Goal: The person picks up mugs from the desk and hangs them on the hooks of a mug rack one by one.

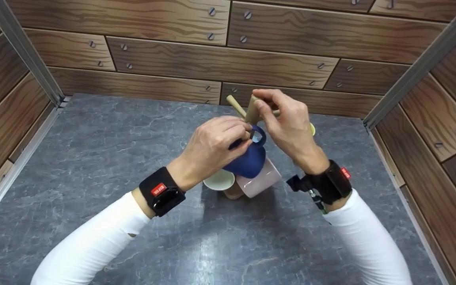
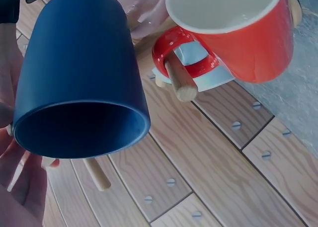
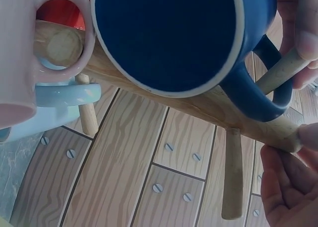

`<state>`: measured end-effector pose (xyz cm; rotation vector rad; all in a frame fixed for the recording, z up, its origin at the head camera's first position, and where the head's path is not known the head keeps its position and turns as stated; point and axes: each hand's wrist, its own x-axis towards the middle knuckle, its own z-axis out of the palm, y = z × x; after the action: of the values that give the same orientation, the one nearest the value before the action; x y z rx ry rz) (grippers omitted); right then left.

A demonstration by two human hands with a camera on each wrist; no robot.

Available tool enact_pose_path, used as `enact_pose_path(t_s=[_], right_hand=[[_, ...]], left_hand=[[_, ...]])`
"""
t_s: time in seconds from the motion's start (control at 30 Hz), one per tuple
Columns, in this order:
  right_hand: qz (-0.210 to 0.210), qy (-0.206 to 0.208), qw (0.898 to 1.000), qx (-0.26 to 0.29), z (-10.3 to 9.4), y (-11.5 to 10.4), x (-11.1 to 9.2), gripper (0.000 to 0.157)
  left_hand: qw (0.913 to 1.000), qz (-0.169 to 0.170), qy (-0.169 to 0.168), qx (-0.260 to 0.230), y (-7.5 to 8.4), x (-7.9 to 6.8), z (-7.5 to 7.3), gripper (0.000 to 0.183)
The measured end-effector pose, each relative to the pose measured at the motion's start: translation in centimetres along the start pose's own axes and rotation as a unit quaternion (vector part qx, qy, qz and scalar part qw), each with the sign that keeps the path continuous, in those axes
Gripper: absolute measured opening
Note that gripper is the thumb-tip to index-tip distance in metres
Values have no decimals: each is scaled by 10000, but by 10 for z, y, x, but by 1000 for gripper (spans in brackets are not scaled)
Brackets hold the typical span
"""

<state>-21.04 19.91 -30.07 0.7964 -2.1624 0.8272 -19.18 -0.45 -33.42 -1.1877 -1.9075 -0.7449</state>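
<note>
A wooden mug rack (image 1: 253, 111) with several pegs stands mid-table. My left hand (image 1: 224, 138) holds a dark blue mug (image 1: 247, 162) by its handle side, high on the rack. In the right wrist view a wooden peg (image 3: 283, 74) runs through the blue handle loop, and left fingertips are at the peg's end. With thumb and fingers, my right hand (image 1: 287, 118) pinches the top of the rack's post. Lower down hang a pink mug (image 1: 259, 180), a red mug (image 2: 248, 48) with its handle round a peg, and a light blue mug (image 3: 54, 113).
A pale-lined mug opening (image 1: 219, 180) shows below the left hand. Behind the right hand, a yellow rim (image 1: 312, 129) is mostly hidden. Wood-patterned walls (image 1: 164, 55) with metal corner posts enclose the grey marbled table (image 1: 105, 158).
</note>
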Motion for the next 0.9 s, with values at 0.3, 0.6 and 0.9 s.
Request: enact_pose_path(t_s=[0.3, 0.6, 0.9], right_hand=[[-24, 97, 9999, -74, -4, 0, 0, 21], [7, 190, 9998, 36, -6, 1, -1, 20], [109, 358, 9992, 109, -5, 0, -3, 18]], left_hand=[[9996, -221, 78, -129, -7, -5, -2, 10], [9993, -360, -3, -142, -13, -8, -7, 9], [9991, -411, 75, -103, -19, -10, -10, 5]])
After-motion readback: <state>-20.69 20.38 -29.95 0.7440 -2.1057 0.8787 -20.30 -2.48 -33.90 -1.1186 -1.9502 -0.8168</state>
